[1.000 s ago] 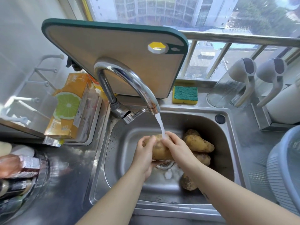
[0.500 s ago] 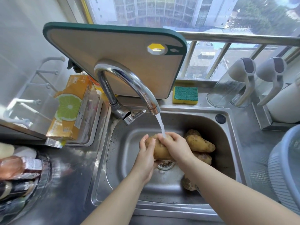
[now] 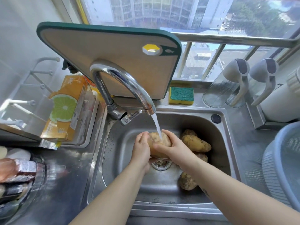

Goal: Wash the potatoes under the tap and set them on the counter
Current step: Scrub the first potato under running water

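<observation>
Hands: left hand (image 3: 140, 147) and right hand (image 3: 172, 147) clasp one potato (image 3: 157, 144) from both sides (tap (image 3: 123, 82) water striking it).
Right of the hands: other potatoes (image 3: 195, 142) in the sink (image 3: 227, 156).

I have a single view to steer by, a wide-angle camera worn on the person's head. It faces forward and steeply down into the sink (image 3: 116, 159), close in. Both forearms enter from the bottom edge, and the left hand (image 3: 141, 150) and right hand (image 3: 172, 148), holding a potato (image 3: 154, 138), sit near the centre. The tap (image 3: 123, 78) arches just above them. The top of the frame reaches the cutting board (image 3: 105, 49) and the window (image 3: 178, 12) behind it. The lens bends the desk (image 3: 68, 176) at both sides, with an orange box (image 3: 65, 108) far left and a blue basket (image 3: 282, 159) cut off at right.
</observation>
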The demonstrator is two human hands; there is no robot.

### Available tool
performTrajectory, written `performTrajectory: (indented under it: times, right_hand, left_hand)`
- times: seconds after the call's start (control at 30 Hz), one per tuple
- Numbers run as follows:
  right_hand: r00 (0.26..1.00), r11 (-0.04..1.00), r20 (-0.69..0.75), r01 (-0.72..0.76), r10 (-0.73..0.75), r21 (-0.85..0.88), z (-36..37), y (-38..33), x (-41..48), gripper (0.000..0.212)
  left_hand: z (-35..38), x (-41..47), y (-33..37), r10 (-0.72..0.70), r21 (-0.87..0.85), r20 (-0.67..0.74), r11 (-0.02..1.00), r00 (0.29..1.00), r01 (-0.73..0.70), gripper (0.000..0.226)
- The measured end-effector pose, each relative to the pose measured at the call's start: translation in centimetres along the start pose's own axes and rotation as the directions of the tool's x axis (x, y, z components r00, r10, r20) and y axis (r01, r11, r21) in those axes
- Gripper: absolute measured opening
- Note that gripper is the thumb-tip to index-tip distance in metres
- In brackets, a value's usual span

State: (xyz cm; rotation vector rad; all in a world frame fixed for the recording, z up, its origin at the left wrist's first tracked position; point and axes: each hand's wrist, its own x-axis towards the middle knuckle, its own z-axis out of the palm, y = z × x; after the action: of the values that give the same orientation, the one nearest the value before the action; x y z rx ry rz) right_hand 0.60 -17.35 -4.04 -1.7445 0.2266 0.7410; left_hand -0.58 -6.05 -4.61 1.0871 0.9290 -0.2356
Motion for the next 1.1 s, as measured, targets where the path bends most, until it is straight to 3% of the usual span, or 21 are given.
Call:
performTrajectory:
  times: [0.07, 0.23, 0.33, 0.43, 0.47, 0.53, 0.63, 0.7, 0.8, 0.87, 0.97, 1.1]
  right_hand:
    - [0.999, 1.000, -0.046, -0.012, 0.012, 0.007, 0.2, 0.2, 0.0, 0.090]
    - [0.987, 0.992, -0.141, -0.059, 0.074, 0.110, 1.0, -0.3, 0.4, 0.029]
    - [0.985, 0.987, -0.113, -0.117, 0.129, 0.105, 0.8, -0.9, 0.9, 0.022]
    - [0.973, 0.973, -0.059, -0.221, 0.225, 0.073, 0.6, -1.5, 0.7, 0.035]
    - [0.967, 0.966, -0.045, -0.246, 0.251, 0.083, 0.7, -1.7, 0.5, 0.038]
    - [0.965, 0.962, -0.011, -0.260, 0.262, 0.087, 0.8, -2.1, -0.2, 0.038]
    - [0.989, 0.988, 0.021, -0.149, 0.148, 0.040, 1.2, -1.8, -0.8, 0.031]
    - [0.997, 0.997, 0.045, -0.070, 0.068, 0.041, 1.3, -0.9, -1.0, 0.045]
    - [0.999, 1.000, 0.044, 0.020, -0.020, -0.011, 1.0, 0.3, -0.9, 0.072]
    - [0.999, 0.999, -0.026, 0.047, -0.047, 0.000, 0.6, 0.4, -0.9, 0.074]
    - [0.987, 0.997, -0.146, 0.072, -0.071, 0.002, 0.4, 0.1, -0.7, 0.053]
    - [0.991, 0.990, -0.075, -0.100, 0.108, 0.104, 0.0, -0.5, -0.7, 0.040]
  left_hand:
    - [0.1, -0.2, 0.3, -0.058, -0.025, -0.002, 0.998, 0.998, 0.058, 0.025]
    - [-0.1, -0.8, 0.0, -0.032, -0.045, 0.002, 0.998, 1.000, 0.032, 0.028]
    - [-1.0, -1.5, -0.9, 0.054, -0.038, 0.101, 0.998, 0.993, -0.050, 0.025]
    - [-2.2, -1.2, -2.5, 0.151, 0.151, 0.194, 0.972, 0.969, -0.181, 0.080]
    - [-2.2, -1.2, -2.6, 0.153, 0.136, 0.188, 0.974, 0.970, -0.180, 0.084]
    - [-1.9, -1.1, -2.2, 0.129, 0.022, 0.122, 0.991, 0.984, -0.132, 0.068]
    - [-1.2, -0.4, -1.4, 0.098, -0.032, 0.003, 0.995, 0.995, -0.098, 0.041]
    - [-0.9, 0.2, -1.0, 0.068, -0.015, -0.057, 0.998, 0.996, -0.069, 0.027]
    - [-0.3, 0.4, -0.6, 0.036, 0.054, -0.058, 0.998, 0.998, -0.033, 0.026]
    - [0.1, 0.3, -0.5, 0.031, 0.087, -0.021, 0.996, 0.999, -0.029, 0.033]
    - [0.2, 0.0, -0.5, 0.064, 0.117, 0.031, 0.991, 0.997, -0.068, 0.039]
    - [-1.1, -0.3, -1.0, 0.093, 0.075, 0.157, 0.992, 0.983, -0.106, 0.034]
